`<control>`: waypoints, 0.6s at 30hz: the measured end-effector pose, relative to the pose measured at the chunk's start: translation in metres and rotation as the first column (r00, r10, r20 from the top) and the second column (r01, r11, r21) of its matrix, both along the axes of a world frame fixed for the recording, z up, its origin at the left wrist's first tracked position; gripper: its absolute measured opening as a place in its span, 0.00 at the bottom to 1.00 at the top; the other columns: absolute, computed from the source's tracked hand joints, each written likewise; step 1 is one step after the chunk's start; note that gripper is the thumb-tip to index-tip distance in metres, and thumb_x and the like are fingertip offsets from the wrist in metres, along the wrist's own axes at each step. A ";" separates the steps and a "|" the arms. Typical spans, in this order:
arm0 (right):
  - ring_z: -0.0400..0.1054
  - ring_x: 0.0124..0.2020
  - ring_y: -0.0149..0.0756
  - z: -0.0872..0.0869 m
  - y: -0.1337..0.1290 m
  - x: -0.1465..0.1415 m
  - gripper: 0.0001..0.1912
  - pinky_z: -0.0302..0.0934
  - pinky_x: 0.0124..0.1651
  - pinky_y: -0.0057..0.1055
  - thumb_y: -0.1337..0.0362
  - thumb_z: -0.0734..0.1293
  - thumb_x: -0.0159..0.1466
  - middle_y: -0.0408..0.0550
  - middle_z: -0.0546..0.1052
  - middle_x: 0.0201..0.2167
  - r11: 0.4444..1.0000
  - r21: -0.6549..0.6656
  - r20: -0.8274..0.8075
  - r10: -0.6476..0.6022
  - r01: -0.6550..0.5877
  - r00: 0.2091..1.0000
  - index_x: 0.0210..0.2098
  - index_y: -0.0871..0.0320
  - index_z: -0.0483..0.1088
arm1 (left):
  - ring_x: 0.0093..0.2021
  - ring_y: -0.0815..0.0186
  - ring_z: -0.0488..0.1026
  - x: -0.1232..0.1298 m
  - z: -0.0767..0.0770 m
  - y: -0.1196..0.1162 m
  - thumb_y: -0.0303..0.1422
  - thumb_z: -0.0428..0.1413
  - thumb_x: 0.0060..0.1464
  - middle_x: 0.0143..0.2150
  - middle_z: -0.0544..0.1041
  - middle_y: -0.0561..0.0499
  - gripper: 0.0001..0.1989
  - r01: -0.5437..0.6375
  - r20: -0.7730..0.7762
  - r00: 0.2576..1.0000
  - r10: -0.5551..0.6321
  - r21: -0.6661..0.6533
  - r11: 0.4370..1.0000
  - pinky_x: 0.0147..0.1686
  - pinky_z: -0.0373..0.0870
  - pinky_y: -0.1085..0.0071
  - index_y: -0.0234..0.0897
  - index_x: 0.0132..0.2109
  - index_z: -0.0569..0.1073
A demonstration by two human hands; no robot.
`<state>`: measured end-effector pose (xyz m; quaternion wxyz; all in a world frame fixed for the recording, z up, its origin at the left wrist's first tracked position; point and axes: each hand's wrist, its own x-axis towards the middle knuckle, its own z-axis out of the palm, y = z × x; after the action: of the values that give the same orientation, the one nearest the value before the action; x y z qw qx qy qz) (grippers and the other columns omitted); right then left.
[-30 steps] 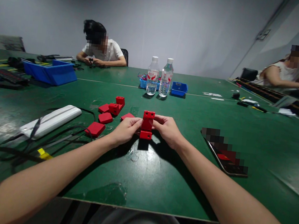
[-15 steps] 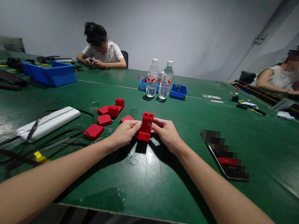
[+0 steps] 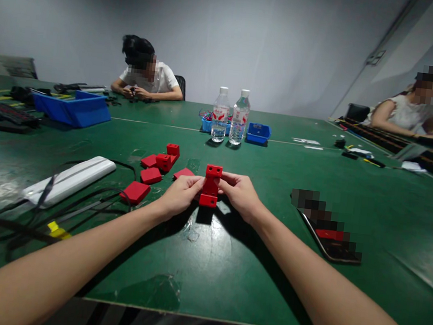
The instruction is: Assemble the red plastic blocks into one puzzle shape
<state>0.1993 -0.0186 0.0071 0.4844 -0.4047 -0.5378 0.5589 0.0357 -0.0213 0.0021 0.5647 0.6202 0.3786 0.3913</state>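
A red bracket-like block [image 3: 211, 185] with small holes at its top and bottom is held just above the green table [image 3: 257, 282], its shadow below it. My left hand [image 3: 181, 195] pinches its left side, and my right hand [image 3: 240, 194] pinches its right side. The fingertips behind the block are hidden. Left of my left hand lie several flat red pieces [image 3: 135, 192] and another red bracket [image 3: 167, 159]. One more flat red piece [image 3: 184, 173] lies just behind my left hand.
Two water bottles [image 3: 220, 116] stand beyond my hands beside a small blue tray [image 3: 258, 133]. A white power strip [image 3: 69, 182] with black cables lies left, a phone [image 3: 326, 227] right. A large blue bin [image 3: 72, 108] sits back left. Two people sit across and at right.
Both my hands and the red block keep almost the same place. The view has tilted very slightly. At the right, the other person's hand has shifted a little.
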 end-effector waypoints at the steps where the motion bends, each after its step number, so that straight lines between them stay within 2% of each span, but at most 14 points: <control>1: 0.71 0.30 0.31 0.000 0.000 -0.001 0.15 0.63 0.38 0.30 0.62 0.73 0.51 0.46 0.80 0.30 1.000 -0.001 0.002 -0.010 0.010 1.000 0.38 0.59 0.79 | 0.31 0.63 0.75 0.000 0.000 0.000 0.51 0.59 0.47 0.31 0.81 0.47 0.25 -0.004 -0.001 1.000 0.004 0.001 1.000 0.33 0.69 0.70 0.31 0.39 0.79; 14: 0.67 0.25 0.27 -0.001 -0.001 0.001 0.19 0.59 0.32 0.26 0.57 0.74 0.51 0.45 0.80 0.29 0.999 -0.011 -0.010 0.046 -0.046 0.999 0.40 0.59 0.78 | 0.32 0.62 0.76 0.000 -0.001 0.001 0.50 0.57 0.50 0.34 0.81 0.46 0.24 -0.025 -0.031 0.999 0.025 0.011 1.000 0.38 0.69 0.69 0.32 0.39 0.79; 18: 0.68 0.26 0.28 -0.003 0.000 0.001 0.19 0.61 0.33 0.27 0.57 0.75 0.49 0.46 0.80 0.30 0.999 -0.039 -0.047 0.031 -0.033 0.998 0.39 0.59 0.79 | 0.31 0.63 0.75 -0.001 -0.001 0.000 0.49 0.53 0.55 0.33 0.80 0.47 0.23 0.003 -0.111 0.994 0.008 0.095 0.995 0.37 0.68 0.69 0.32 0.40 0.79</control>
<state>0.1999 -0.0186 0.0044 0.4799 -0.3924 -0.5215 0.5863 0.0345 -0.0210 0.0009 0.5119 0.6668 0.3913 0.3745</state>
